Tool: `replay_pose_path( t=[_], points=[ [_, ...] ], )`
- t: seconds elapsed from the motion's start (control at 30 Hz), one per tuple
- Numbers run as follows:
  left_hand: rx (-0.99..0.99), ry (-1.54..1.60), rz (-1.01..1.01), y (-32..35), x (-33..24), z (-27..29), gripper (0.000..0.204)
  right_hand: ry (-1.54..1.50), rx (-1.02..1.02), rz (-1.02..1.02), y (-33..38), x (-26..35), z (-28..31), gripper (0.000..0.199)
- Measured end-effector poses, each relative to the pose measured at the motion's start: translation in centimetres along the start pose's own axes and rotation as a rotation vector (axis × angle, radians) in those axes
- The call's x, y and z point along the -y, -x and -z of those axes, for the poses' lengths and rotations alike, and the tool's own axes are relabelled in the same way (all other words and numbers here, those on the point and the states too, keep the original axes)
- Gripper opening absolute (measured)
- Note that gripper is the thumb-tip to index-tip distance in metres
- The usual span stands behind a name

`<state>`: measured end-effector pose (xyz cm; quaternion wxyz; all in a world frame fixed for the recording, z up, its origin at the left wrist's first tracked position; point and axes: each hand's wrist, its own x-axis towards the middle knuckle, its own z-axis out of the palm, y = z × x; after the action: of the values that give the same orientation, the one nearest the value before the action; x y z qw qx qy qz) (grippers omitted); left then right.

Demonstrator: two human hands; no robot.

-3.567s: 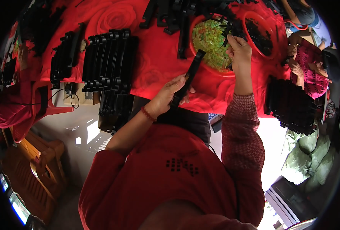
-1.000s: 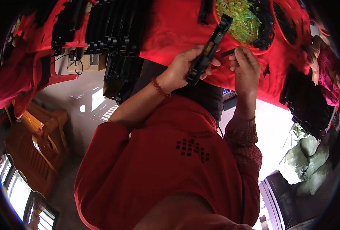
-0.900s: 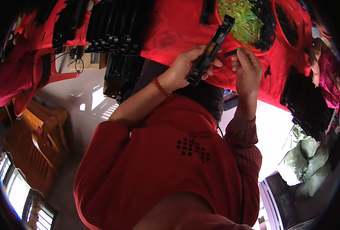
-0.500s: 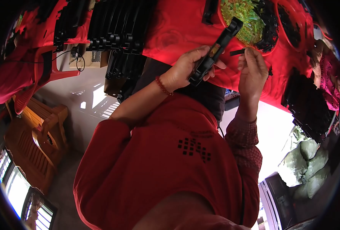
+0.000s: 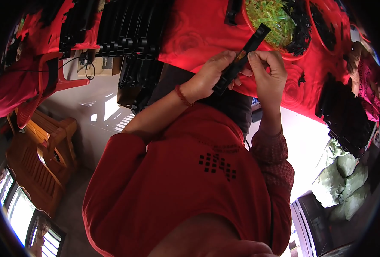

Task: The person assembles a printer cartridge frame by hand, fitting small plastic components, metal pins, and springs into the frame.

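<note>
My left hand [image 5: 207,76] is wrapped round the lower half of a long, narrow black plastic part [image 5: 256,37], which slants up to the right above the near edge of the red-covered table. A small amber patch shows in its middle. Close against the part's right side is my right hand [image 5: 269,70], thumb and forefinger pinched together at its middle. The small black strip it carried is hidden now, so I cannot tell whether it is still between the fingertips. Beyond the hands, yellow-green clear pieces [image 5: 267,19] lie beside small black pieces [image 5: 300,32] in a round red basin [image 5: 293,57].
A second red basin [image 5: 327,48] with black pieces stands to the right. Stacks of long black parts [image 5: 130,25] fill the table's left. More black parts [image 5: 344,113] are piled at the right edge, near pale sacks [image 5: 342,180]. A red chair [image 5: 48,85] stands left.
My right hand has moved left, bringing the small black strip to the long part, where it drops out of sight. The long part has turned slightly in my left hand.
</note>
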<state>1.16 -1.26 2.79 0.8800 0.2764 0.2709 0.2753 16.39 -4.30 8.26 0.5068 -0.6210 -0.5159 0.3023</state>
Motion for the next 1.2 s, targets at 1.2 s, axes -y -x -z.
replay_pose_path(
  t=[1.2],
  points=[
    [-0.03,-0.075,-0.039,0.5,0.6,0.3,0.036,0.852,-0.073,0.398,0.2,-2.3,-1.8,0.008]
  ],
)
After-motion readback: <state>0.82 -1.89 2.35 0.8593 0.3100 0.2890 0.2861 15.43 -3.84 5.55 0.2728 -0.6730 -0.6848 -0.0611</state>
